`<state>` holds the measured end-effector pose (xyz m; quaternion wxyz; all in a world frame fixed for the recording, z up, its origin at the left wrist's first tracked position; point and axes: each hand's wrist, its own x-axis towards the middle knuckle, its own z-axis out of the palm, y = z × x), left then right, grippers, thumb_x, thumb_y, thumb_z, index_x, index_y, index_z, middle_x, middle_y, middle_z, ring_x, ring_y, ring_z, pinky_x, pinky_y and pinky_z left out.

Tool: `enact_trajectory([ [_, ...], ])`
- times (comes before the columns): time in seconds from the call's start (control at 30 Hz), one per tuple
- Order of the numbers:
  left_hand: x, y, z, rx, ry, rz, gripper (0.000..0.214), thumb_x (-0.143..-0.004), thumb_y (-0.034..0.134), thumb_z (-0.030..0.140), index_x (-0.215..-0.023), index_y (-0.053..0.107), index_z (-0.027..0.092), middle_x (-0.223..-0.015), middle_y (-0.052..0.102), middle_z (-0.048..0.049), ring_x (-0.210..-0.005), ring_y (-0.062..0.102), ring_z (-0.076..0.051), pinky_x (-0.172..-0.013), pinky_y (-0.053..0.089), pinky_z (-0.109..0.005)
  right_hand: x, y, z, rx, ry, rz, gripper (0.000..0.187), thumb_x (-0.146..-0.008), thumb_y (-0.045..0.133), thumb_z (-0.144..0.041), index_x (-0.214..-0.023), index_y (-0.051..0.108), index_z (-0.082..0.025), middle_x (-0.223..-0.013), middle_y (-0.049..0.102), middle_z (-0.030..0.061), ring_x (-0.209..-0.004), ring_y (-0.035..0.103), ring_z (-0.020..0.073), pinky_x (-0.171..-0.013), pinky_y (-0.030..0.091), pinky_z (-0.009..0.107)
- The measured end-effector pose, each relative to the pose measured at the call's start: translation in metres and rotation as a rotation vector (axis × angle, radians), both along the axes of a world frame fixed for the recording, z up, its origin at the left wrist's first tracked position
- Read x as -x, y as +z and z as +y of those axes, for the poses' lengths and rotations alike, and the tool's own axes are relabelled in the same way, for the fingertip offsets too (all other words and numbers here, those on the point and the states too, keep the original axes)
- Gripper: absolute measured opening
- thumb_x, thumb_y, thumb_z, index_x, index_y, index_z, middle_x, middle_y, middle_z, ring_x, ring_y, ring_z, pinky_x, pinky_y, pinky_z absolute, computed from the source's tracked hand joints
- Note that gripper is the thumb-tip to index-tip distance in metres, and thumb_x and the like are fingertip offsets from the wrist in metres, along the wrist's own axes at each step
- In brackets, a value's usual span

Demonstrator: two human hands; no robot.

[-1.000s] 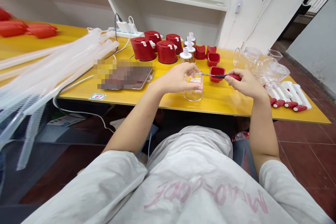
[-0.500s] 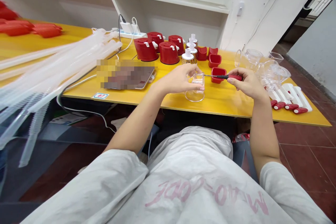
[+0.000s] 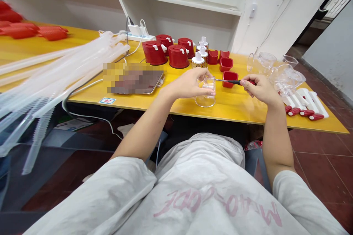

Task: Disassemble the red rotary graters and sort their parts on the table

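My left hand (image 3: 191, 82) is closed around a clear plastic part (image 3: 205, 100) with a round rim, held at the front of the yellow table (image 3: 234, 108). In my right hand (image 3: 261, 88) is a screwdriver (image 3: 234, 82) with a red and black handle, lying level and pointing left. Its metal tip meets the upper right side of the clear part; whether a screw sits there is too small to tell. Just behind the screwdriver shaft stands a small red cup-like piece (image 3: 230, 85), with another red piece (image 3: 226, 64) beyond it.
Several red housings (image 3: 178, 57) and white-topped cylinders (image 3: 198, 58) stand at the back. On the right lie clear plastic parts (image 3: 286, 75) and white handles with red ends (image 3: 313, 104). To the left are a tablet (image 3: 138, 82), translucent tubes (image 3: 68, 62) and a power strip (image 3: 140, 37).
The fingers of my right hand have shifted their grip on the screwdriver handle. The clear part and my left hand stay in place, while the view has moved very slightly.
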<state>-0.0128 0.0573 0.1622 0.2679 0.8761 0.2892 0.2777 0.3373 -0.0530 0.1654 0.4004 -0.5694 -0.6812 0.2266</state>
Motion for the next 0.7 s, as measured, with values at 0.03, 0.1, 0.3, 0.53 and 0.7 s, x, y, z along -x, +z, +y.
enact_trajectory([
  [0.03, 0.0, 0.0, 0.0, -0.003, 0.002, -0.002, 0.076, -0.08, 0.104, 0.078, -0.131, 0.085, 0.025, -0.132, 0.088, -0.0118, -0.124, 0.083, -0.04, -0.117, 0.065, -0.058, 0.0, 0.0, 0.0, -0.014, -0.006, -0.003, 0.057, -0.102, 0.096, -0.081, -0.099, 0.082, -0.026, -0.07, 0.062, -0.0014, -0.065, 0.055, 0.0172, -0.06, 0.043, 0.033],
  [0.1, 0.0, 0.0, 0.0, -0.006, 0.003, -0.004, 0.075, -0.08, 0.104, 0.077, -0.131, 0.085, 0.026, -0.132, 0.088, -0.0116, -0.123, 0.083, -0.04, -0.117, 0.065, -0.058, 0.0, -0.001, 0.001, -0.035, -0.019, 0.008, 0.05, -0.101, 0.098, -0.073, -0.104, 0.085, -0.026, -0.073, 0.064, -0.0018, -0.066, 0.057, 0.0173, -0.061, 0.046, 0.033],
  [0.3, 0.0, 0.001, -0.002, 0.001, 0.011, 0.001, 0.076, -0.08, 0.104, 0.077, -0.132, 0.084, 0.026, -0.135, 0.088, -0.0123, -0.126, 0.083, -0.041, -0.118, 0.065, -0.058, -0.008, -0.003, 0.002, 0.037, -0.036, 0.035, 0.09, -0.088, 0.092, -0.113, -0.103, 0.084, -0.025, -0.085, 0.074, 0.0043, -0.065, 0.066, 0.0176, -0.054, 0.052, 0.033],
  [0.53, 0.0, 0.001, -0.001, 0.0, 0.006, -0.002, 0.076, -0.079, 0.103, 0.076, -0.132, 0.084, 0.025, -0.134, 0.088, -0.0125, -0.125, 0.082, -0.04, -0.119, 0.064, -0.058, -0.014, -0.002, 0.0, 0.099, -0.056, 0.049, 0.1, -0.084, 0.084, -0.124, -0.09, 0.081, -0.024, -0.071, 0.071, 0.0048, -0.055, 0.06, 0.0152, -0.051, 0.046, 0.031],
  [0.7, 0.0, 0.0, -0.002, 0.006, 0.001, -0.003, 0.077, -0.079, 0.103, 0.077, -0.132, 0.083, 0.025, -0.135, 0.088, -0.013, -0.126, 0.082, -0.041, -0.12, 0.064, -0.059, -0.01, 0.0, -0.001, 0.056, -0.022, 0.091, 0.084, -0.088, 0.1, -0.107, -0.097, 0.082, -0.025, -0.076, 0.072, 0.0024, -0.061, 0.06, 0.015, -0.054, 0.048, 0.03],
])
